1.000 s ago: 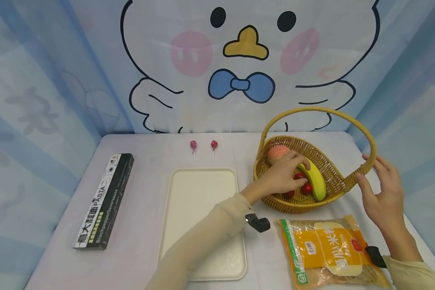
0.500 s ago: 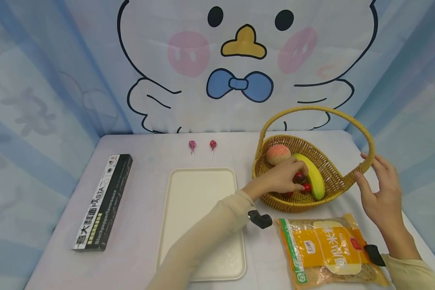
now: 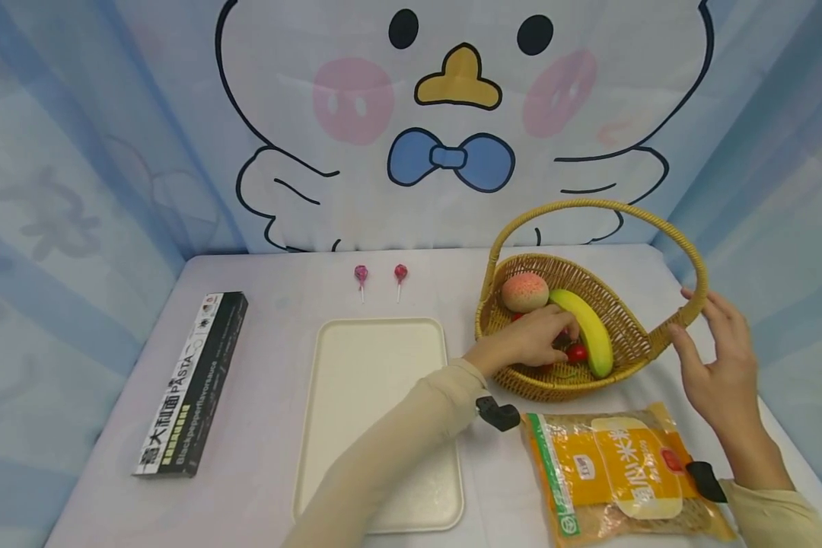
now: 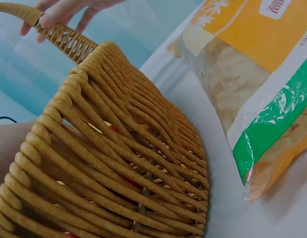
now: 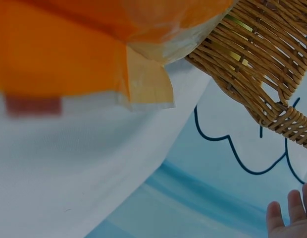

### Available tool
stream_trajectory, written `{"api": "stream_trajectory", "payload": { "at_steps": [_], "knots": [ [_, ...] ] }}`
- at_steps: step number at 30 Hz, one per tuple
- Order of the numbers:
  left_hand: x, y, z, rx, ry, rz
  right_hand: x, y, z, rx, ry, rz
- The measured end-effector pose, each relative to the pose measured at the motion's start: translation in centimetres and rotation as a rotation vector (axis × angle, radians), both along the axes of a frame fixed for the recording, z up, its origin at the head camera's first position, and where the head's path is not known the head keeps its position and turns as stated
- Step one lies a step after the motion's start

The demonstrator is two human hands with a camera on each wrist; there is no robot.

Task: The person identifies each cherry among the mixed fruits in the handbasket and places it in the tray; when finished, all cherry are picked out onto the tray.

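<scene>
In the head view, the wicker basket (image 3: 555, 392), of tightly woven tan strands with a tall arched handle, stands at the far right of the smooth white tabletop (image 3: 260, 426). The left hand (image 3: 529, 339) reaches over its rim with bent fingers down among the fruit; whether they pinch a piece cannot be told. Just beside the fingertips lie a glossy red fruit (image 3: 577, 352) and a smooth, curved banana (image 3: 592, 335); a round, speckled peach (image 3: 524, 292) rests against the far wall. The right hand (image 3: 719, 373) grasps the handle's base, thumb on the near side, and overlaps the table's right edge. Near the basket's front lies a crinkled plastic bag (image 3: 630, 472); a strip of cloth separates both from the shallow, round-cornered cream tray (image 3: 377, 365). A wider strip parts the tray from the long, sharp-edged pasta box (image 3: 192, 384). Two lollipops (image 3: 400, 272) lie between tray and far edge. In the left wrist view, ribbed weave with narrow gaps hides the left fingertips, and cloth shows between basket and bag. In the right wrist view, the bag's creased orange film lies close, the basket's flared end beyond it, with some right-hand fingers extended at the lower corner.
</scene>
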State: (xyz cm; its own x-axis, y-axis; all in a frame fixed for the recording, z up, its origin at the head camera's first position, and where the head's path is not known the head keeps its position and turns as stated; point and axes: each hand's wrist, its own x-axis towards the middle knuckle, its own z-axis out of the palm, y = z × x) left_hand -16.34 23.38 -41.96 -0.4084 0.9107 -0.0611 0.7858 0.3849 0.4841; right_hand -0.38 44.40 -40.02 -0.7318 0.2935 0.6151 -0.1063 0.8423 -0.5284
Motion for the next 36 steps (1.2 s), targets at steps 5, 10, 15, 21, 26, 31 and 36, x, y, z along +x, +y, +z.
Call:
{"api": "stream_trajectory", "payload": {
  "at_steps": [5, 10, 15, 21, 26, 31, 36],
  "knots": [
    [-0.1, 0.4, -0.1, -0.038, 0.02, -0.016, 0.0, 0.1, 0.0, 0.004, 0.012, 0.006],
    [-0.1, 0.7, 0.0, -0.094, 0.027, -0.005, -0.1, 0.1, -0.1, 0.007, 0.014, 0.008],
    [0.0, 0.8, 0.2, -0.114, 0.009, 0.025, -0.2, 0.1, -0.1, 0.015, 0.021, 0.006],
    [-0.1, 0.7, 0.4, -0.08, 0.008, 0.045, -0.2, 0.1, -0.1, 0.019, 0.013, 0.003],
    [-0.2, 0.2, 0.6, -0.043, 0.008, 0.051, -0.2, 0.0, 0.0, 0.013, 0.01, 0.008],
    [0.0, -0.4, 1.1, 0.0, -0.026, 0.062, -0.2, 0.0, 0.1, 0.015, 0.006, 0.006],
    [0.2, -1.0, 1.5, 0.051, -0.062, 0.091, -0.2, 0.0, 0.1, 0.017, 0.003, -0.001]
  ]
}}
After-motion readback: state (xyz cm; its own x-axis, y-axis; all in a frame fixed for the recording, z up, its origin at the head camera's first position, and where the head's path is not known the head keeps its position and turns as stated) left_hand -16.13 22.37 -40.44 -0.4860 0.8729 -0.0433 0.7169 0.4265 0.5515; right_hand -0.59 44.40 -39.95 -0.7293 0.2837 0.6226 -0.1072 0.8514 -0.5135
